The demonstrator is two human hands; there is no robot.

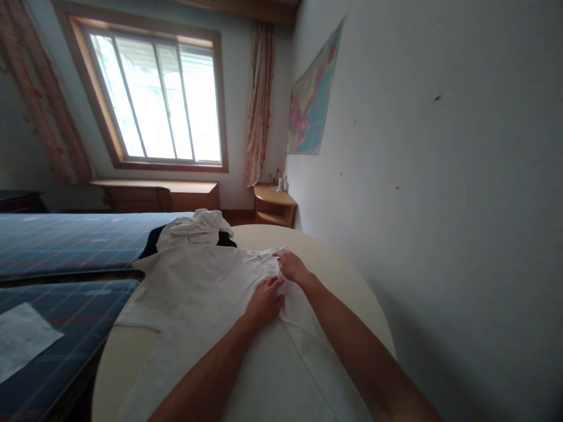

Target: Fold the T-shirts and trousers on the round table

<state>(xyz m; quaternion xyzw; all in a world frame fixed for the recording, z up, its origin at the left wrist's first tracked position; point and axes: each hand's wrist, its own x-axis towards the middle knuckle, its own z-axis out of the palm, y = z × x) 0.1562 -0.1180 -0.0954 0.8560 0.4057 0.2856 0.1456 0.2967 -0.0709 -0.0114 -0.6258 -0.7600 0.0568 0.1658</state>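
A white shirt is spread over a round cream table, with one short sleeve reaching to the left edge. A front seam runs down its body toward me. My left hand rests on the shirt near this seam, fingers stretched forward and thumb apart. Just beyond it, my right hand is closed on the shirt's cloth near the collar, its fingertips pinching the fabric. The exact bit of cloth between those fingers is too small to make out.
Crumpled white cloth and a black cloth lie at the table's far side. Plaid-covered beds stand left, one bearing a paper sheet. A wall runs close on the right. A corner shelf stands behind.
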